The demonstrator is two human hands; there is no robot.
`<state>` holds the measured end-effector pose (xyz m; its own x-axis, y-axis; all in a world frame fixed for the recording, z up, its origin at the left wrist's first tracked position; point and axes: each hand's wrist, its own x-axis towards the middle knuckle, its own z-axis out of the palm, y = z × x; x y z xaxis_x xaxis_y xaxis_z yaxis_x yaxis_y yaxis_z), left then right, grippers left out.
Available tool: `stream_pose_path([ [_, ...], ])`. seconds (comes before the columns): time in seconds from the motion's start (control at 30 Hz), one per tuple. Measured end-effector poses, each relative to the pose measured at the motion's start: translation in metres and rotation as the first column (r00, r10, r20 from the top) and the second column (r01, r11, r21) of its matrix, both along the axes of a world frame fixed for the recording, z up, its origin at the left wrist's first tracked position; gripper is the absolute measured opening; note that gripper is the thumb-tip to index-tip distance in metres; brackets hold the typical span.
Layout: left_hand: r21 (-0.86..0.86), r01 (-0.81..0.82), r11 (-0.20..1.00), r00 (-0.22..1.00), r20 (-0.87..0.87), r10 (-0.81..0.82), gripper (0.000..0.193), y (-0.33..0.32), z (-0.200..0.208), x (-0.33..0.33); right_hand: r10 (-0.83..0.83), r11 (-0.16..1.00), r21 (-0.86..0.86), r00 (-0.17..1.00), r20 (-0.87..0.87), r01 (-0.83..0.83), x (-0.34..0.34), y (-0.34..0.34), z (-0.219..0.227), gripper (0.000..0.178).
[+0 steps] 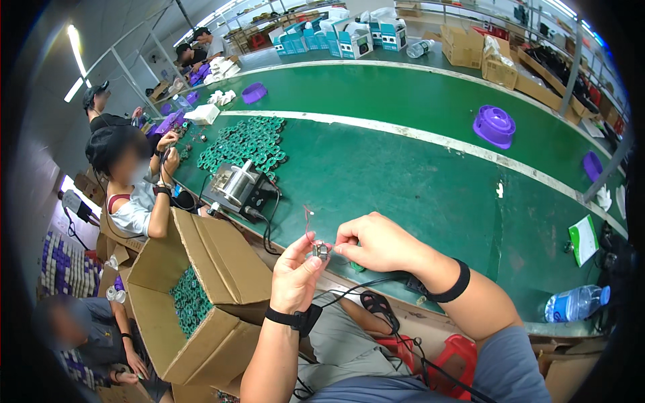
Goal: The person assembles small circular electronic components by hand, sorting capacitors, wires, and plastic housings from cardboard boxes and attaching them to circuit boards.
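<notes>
My left hand (294, 275) pinches a small silvery metal part (320, 251) between thumb and fingers, above the near edge of the green bench. Thin red wires (308, 220) rise from beside it and end in a small pale tip. My right hand (377, 243) comes in from the right, its thumb and forefinger pressed together just beside the part. Whatever those fingertips grip is too small to make out. A black strap with a cord (310, 321) circles my left wrist, and another black band (458, 282) is on my right forearm.
A soldering-wire feeder-like machine (240, 187) stands left, near many green ring-shaped boards (245, 142). An open carton (225, 269) holds more boards. A water bottle (576, 304) lies right; a purple basin (494, 126) sits farther back. Co-workers (127, 161) sit on the left.
</notes>
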<state>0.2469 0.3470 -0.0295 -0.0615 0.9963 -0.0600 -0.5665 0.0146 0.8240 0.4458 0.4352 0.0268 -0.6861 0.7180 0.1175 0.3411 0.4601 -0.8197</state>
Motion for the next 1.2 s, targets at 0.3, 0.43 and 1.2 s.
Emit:
stream_pose_path([
  [0.3, 0.024, -0.077, 0.997, 0.997, 0.005, 0.077, 0.049, -0.004, -0.003, 0.003, 0.064, 0.996, -0.072, 0.995, 0.070, -0.059, 0.000, -0.010, 0.014, 0.022],
  [0.43, 0.041, -0.104, 0.994, 0.994, -0.040, 0.105, 0.048, -0.007, 0.001, 0.009, 0.038, 0.999, -0.026, 0.999, 0.025, -0.037, -0.004, -0.011, 0.004, 0.023],
  [1.2, -0.004, -0.095, 0.996, 0.994, -0.059, 0.094, 0.041, -0.083, 0.000, -0.059, -0.263, 0.946, 0.224, 0.958, 0.117, 0.233, 0.038, 0.025, -0.008, 0.008],
])
